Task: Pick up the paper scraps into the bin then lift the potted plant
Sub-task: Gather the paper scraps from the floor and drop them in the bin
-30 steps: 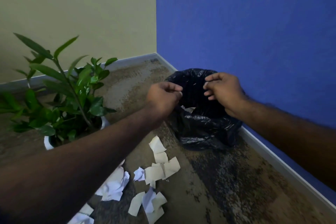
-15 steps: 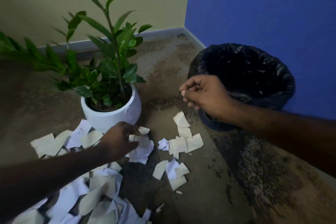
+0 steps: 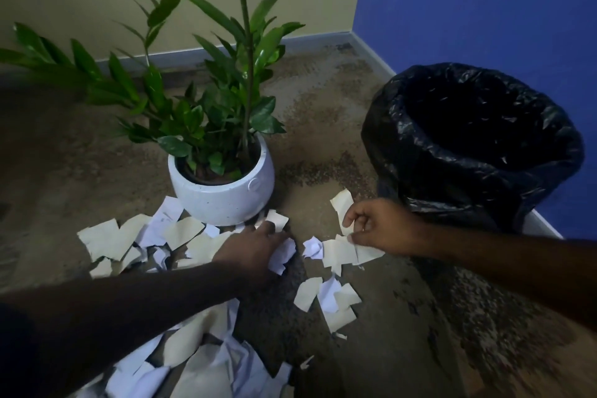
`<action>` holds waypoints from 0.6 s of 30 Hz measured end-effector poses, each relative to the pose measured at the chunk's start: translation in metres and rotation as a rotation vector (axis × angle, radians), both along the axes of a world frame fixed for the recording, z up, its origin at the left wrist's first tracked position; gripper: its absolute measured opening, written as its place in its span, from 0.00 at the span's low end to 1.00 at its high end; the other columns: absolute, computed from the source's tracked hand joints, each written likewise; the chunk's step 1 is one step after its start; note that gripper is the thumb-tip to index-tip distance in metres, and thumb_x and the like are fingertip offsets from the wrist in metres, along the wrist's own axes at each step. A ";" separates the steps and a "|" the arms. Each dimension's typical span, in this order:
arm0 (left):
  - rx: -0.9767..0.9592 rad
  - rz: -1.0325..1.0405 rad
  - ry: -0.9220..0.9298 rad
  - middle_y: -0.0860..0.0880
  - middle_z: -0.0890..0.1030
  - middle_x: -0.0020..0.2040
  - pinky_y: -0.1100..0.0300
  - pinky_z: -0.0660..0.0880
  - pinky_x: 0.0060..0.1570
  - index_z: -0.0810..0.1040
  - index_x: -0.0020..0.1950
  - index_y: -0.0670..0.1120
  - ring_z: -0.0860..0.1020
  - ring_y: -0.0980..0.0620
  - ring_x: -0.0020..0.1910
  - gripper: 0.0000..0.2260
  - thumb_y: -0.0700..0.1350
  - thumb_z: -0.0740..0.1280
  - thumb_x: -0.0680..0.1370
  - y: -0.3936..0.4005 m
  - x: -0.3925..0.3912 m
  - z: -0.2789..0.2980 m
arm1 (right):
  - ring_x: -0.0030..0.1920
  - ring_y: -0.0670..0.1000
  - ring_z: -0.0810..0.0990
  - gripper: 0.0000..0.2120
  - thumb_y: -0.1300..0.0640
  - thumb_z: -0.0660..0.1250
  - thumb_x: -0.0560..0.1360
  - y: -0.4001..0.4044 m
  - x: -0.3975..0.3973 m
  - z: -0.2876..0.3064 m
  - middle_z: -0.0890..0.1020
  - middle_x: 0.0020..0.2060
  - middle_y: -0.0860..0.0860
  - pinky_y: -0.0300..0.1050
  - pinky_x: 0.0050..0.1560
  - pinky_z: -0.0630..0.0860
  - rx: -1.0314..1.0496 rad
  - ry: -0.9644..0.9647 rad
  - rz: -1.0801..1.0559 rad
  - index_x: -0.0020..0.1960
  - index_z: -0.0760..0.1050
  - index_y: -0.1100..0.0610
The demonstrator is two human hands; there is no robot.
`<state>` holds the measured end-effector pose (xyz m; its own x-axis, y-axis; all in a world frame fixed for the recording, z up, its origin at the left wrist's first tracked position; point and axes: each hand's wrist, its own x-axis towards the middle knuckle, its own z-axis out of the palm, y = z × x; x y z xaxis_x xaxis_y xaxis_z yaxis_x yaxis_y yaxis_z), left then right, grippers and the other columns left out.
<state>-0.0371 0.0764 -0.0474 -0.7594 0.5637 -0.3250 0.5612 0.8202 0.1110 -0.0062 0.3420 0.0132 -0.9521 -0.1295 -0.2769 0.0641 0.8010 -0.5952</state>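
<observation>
Both hands have dropped to the floor since the earlier frame. Against the blue wall stands the bin point(image 3: 471, 145), black-lined, with the plant point(image 3: 223, 152) in its white pot to its left. Scraps point(image 3: 326, 297) litter the floor before them. Left hand point(image 3: 255, 252) presses spread fingers on scraps by the pot; right hand point(image 3: 384, 229) pinches a cream scrap point(image 3: 343, 203).
</observation>
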 end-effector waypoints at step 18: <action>0.530 0.341 0.037 0.54 0.80 0.36 0.63 0.68 0.32 0.76 0.34 0.52 0.76 0.54 0.35 0.13 0.52 0.79 0.64 -0.010 -0.009 0.025 | 0.77 0.61 0.51 0.45 0.26 0.64 0.65 -0.009 -0.026 -0.072 0.54 0.78 0.56 0.57 0.74 0.52 0.395 -0.220 0.232 0.76 0.51 0.40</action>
